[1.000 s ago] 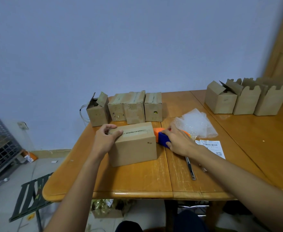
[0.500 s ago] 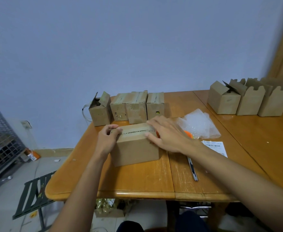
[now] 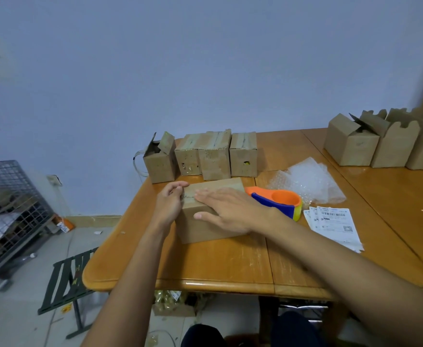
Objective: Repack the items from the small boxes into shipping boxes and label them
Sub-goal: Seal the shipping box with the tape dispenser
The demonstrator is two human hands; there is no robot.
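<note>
A closed cardboard shipping box (image 3: 205, 230) lies on the wooden table (image 3: 218, 266), a tape seam along its top. My left hand (image 3: 169, 204) grips the box's left end, fingers curled over the top edge. My right hand (image 3: 228, 211) lies flat on the top with straight fingers pressing on the seam. An orange and blue tape dispenser (image 3: 279, 201) sits just right of the box. White shipping labels (image 3: 333, 224) lie further right. Several small boxes (image 3: 200, 156) stand in a row behind; the leftmost has open flaps.
Bubble wrap (image 3: 308, 180) lies behind the dispenser. Three open-topped boxes (image 3: 385, 144) stand at the far right of the table. A wire cage (image 3: 7, 211) and a dark folding stool (image 3: 67, 281) are on the floor at left. A wall runs behind the table.
My right hand let go of the tape dispenser, moved onto the box top and slid leftward along the seam. The dispenser now lies uncovered beside the box. My left hand stays on the left end.
</note>
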